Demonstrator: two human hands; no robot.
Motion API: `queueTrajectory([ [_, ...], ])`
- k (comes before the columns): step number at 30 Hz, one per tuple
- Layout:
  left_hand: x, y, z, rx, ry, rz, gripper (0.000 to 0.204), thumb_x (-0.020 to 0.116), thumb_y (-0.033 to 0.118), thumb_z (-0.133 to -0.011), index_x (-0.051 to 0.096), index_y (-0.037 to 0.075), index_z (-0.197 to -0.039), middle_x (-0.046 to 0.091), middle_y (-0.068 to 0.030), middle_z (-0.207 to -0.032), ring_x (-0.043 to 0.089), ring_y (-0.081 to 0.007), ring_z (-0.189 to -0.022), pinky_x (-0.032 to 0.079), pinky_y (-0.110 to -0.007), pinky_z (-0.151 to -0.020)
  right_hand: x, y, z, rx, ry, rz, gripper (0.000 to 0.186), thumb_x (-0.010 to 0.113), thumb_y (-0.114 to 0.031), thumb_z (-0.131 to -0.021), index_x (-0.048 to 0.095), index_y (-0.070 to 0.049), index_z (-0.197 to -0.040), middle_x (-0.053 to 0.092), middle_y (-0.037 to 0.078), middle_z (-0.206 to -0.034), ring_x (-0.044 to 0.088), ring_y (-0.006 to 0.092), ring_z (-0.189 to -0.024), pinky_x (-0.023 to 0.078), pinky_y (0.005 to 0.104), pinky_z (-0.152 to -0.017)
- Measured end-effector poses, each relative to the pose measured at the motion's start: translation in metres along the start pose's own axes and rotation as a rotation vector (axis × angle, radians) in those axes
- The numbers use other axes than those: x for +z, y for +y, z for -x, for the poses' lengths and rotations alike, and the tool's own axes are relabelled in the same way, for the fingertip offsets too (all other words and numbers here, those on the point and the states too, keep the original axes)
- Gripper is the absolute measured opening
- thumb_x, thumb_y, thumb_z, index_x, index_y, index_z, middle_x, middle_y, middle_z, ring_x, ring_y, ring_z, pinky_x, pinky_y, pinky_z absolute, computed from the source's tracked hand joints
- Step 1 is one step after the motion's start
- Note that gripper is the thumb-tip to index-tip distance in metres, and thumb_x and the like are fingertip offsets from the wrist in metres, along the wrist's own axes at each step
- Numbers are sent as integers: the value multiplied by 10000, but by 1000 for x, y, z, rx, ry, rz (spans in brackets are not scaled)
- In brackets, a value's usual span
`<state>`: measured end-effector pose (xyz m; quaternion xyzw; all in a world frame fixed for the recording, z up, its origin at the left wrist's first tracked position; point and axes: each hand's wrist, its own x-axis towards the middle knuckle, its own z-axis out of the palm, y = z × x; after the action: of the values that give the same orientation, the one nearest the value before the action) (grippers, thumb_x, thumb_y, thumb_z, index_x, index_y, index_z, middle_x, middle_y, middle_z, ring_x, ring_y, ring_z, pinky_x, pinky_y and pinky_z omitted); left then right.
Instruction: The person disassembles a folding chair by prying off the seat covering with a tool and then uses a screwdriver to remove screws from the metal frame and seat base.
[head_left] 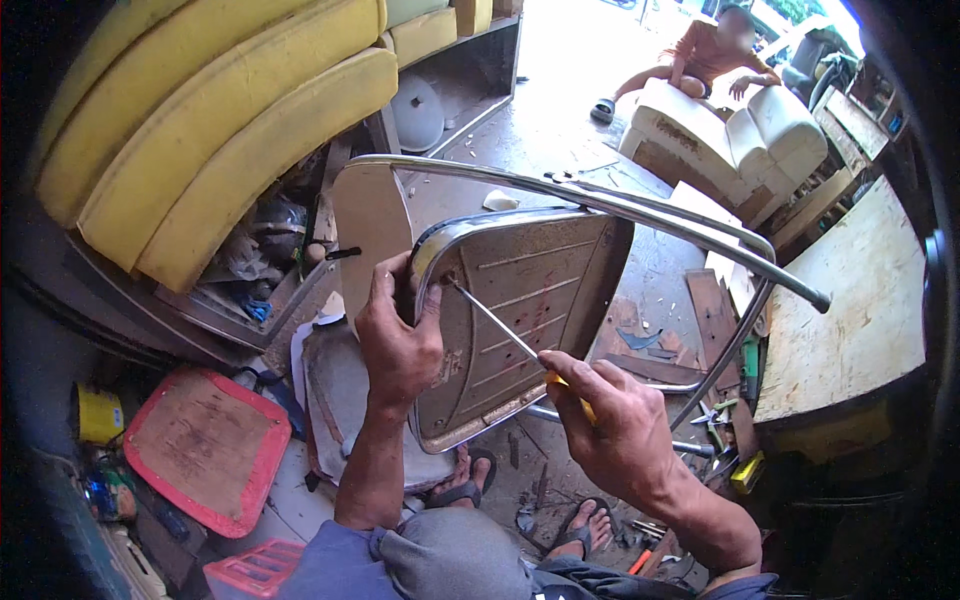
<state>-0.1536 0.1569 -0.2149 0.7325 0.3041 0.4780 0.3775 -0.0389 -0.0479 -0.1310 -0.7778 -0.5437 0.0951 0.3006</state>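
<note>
A metal-framed chair lies tipped over in front of me, its brown seat underside (530,310) facing me and its chromed tube legs (690,235) reaching off to the right. My left hand (402,325) grips the rim of the seat at its left edge, thumb on the underside. In my right hand (610,415) is a long screwdriver (500,328) with a yellow handle, mostly hidden by the fingers. The shaft's tip meets the underside close to my left thumb; whether a screw sits there is too small to tell.
Yellow cushions (250,130) are stacked at upper left. A red-edged seat board (208,450) lies at lower left. Pliers (715,415) and wood scraps litter the floor on the right, beside a pale board (850,310). Another person (710,55) sits behind a worn white sofa piece (690,115).
</note>
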Motion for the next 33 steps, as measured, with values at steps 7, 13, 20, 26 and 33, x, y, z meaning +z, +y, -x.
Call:
queueTrajectory([
  [7,3,1,-4,28,0,40,324,691,6,-865,576,-36,-1165,706,-186,-971,716,-238,-874,549,-363,-799,5,-6,0,14,5,65,320,666,-53,-925,666,-78,-1244,712,166,-926,727,277,-782,567,377,-652],
  [13,-2,-1,-4,28,-10,29,343,685,-29,-840,570,-46,-1162,690,-185,-940,717,-252,-862,550,-361,-786,5,-14,-4,38,-26,71,318,672,-62,-926,666,-76,-1244,726,163,-956,731,298,-801,577,378,-695],
  [20,1,-10,-5,79,16,48,373,683,-46,-805,569,-50,-1160,667,-170,-893,697,-254,-785,549,-372,-755,-10,-39,-7,-50,-27,448,345,645,-41,-908,608,16,-1245,614,208,-1013,657,312,-877,565,383,-645],
  [26,1,-3,-6,46,-18,94,386,691,-40,-795,576,-25,-1163,655,-149,-844,686,-243,-750,541,-371,-719,-21,-38,-3,-275,10,681,386,653,-72,-912,559,74,-1257,645,181,-969,680,264,-784,591,355,-661],
  [33,-5,-2,-6,-63,-98,131,308,669,6,-879,571,-36,-1167,706,-206,-1007,723,-287,-955,558,-390,-857,-32,-58,-12,-128,-93,518,323,641,-82,-931,565,49,-1216,646,196,-976,671,265,-819,588,361,-642],
])
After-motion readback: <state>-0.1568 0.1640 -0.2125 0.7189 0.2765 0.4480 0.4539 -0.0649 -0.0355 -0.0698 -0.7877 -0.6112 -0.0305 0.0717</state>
